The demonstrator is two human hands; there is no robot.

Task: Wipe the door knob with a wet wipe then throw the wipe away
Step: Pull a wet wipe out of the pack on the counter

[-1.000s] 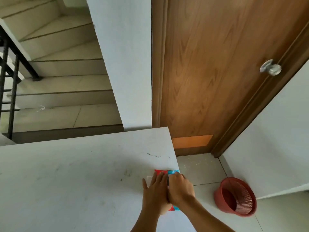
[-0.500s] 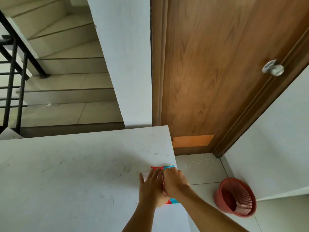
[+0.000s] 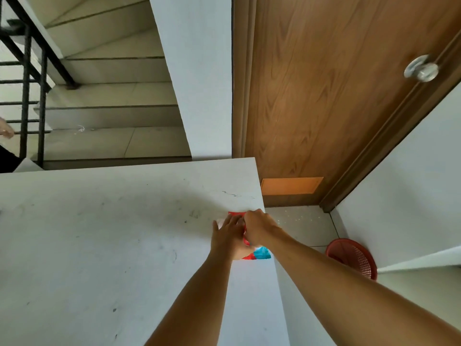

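A red and blue wet-wipe pack [image 3: 260, 253] lies near the right edge of the white table [image 3: 99, 233]. My left hand [image 3: 228, 237] lies flat on the pack, pressing it down. My right hand [image 3: 258, 227] pinches at the pack's top, fingers closed; what they grip is hidden. The silver door knob [image 3: 421, 68] sits on the brown wooden door [image 3: 324, 96] at the upper right, far from both hands. A red mesh waste basket [image 3: 354, 258] stands on the floor by the right wall.
Tiled stairs [image 3: 107, 116] with a black railing [image 3: 32, 78] rise at the left behind the table. A white wall pillar [image 3: 199, 71] stands between the stairs and the door. Another person's hand [image 3: 5, 129] shows at the far left edge.
My head has drawn back and the view has shifted, so more of my forearms show. Both hands have stayed on the pack, which has not moved on the table.
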